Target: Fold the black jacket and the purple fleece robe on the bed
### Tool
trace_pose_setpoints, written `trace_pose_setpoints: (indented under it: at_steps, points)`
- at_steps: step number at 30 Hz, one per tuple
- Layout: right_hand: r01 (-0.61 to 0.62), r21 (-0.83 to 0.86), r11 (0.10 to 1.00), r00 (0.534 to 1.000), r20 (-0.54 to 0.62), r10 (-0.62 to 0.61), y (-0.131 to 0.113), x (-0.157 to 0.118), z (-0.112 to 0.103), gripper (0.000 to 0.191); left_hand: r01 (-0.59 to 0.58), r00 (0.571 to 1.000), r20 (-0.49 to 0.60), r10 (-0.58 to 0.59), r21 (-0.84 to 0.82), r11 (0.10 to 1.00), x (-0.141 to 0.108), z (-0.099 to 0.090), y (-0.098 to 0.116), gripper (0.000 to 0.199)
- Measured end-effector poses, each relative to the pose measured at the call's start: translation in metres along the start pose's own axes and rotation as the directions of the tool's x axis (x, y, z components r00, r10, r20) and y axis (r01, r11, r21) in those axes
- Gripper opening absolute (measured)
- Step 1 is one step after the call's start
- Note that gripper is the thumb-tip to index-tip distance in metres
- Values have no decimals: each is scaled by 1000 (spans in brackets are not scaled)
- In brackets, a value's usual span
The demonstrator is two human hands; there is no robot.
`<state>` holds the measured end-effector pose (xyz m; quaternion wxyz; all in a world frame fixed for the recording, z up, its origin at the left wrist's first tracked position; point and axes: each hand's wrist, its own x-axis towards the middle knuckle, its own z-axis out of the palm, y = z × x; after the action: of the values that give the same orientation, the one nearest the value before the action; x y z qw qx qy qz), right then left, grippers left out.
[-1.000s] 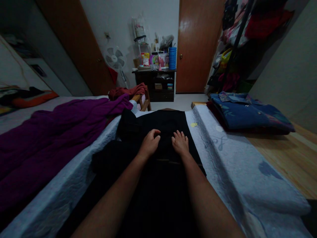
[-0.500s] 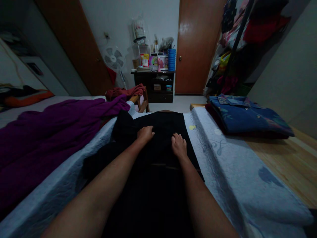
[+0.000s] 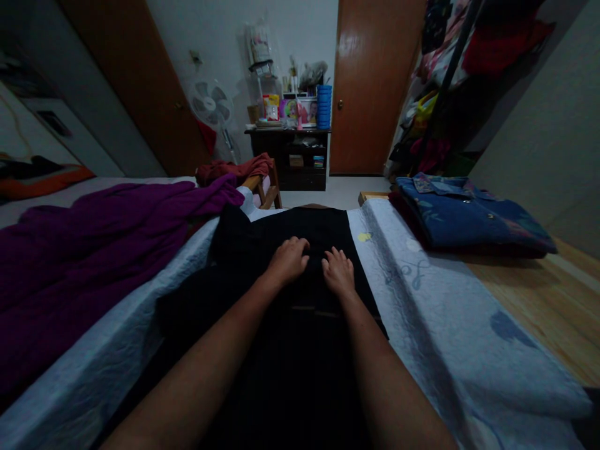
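Observation:
A black garment (image 3: 323, 225) lies spread before me on the pale patterned bed cover; its kind is hard to make out in the dim light. Its left side is bunched in dark folds. My left hand (image 3: 289, 257) rests on the cloth near its middle, fingers apart and slightly bent. Close by on the right, my right hand (image 3: 338, 270) lies palm down on the same cloth with its fingers spread. Neither hand grips anything that I can see. Below the hands, the black cloth merges with dark clothing at my body.
A purple blanket (image 3: 94, 250) is heaped on the left. On the right, a folded blue denim shirt (image 3: 473, 215) tops a dark red cloth on a wooden surface (image 3: 534, 287). Farther off are a fan (image 3: 212, 105), a dark cabinet (image 3: 288, 159) and a brown door (image 3: 375, 87).
My left hand has slid right across the black garment, closer to my right hand, its fingers opening more. The right hand stays almost where it was.

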<state>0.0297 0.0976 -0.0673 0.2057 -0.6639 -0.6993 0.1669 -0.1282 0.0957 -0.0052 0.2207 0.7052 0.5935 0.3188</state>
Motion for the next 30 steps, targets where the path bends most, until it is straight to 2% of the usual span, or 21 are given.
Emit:
trace_pose_setpoints:
  at_steps: [1,2,3,6,8,10,15,21,26,30]
  points:
    - [3,38,999,1000,-28,-2,1,1,0,42,-55,991,128,39,118,991,-10,4,9,20]
    - [9,87,996,998,-65,-3,2,2,0,41,-118,978,195,71,241,963,-20,9,16,24]
    - [15,143,990,994,-109,1,4,3,-1,38,-158,974,206,89,347,925,-28,13,20,33]
    - [28,295,955,959,-277,57,8,6,-5,28,-186,977,186,101,523,832,-44,23,15,47]
    - [48,334,941,921,-381,88,10,5,-10,18,-130,987,148,61,525,841,-44,27,4,49]
    - [89,340,936,909,-411,63,10,2,-14,15,-62,995,98,18,469,881,-40,27,-8,50]
    - [137,372,918,965,-260,-39,5,-7,-23,24,-5,1000,28,-2,244,970,-24,20,-30,46]
    - [58,199,978,997,-53,-48,-1,-10,-26,9,-55,998,-34,53,-57,997,-10,19,-46,35]
    - [100,-19,995,994,-35,-101,-6,-14,-24,34,-148,983,-118,138,-82,986,-9,19,-41,31]
    - [102,-131,986,994,-22,-106,-9,-17,-19,32,-208,976,-80,200,-111,972,-11,20,-30,36]
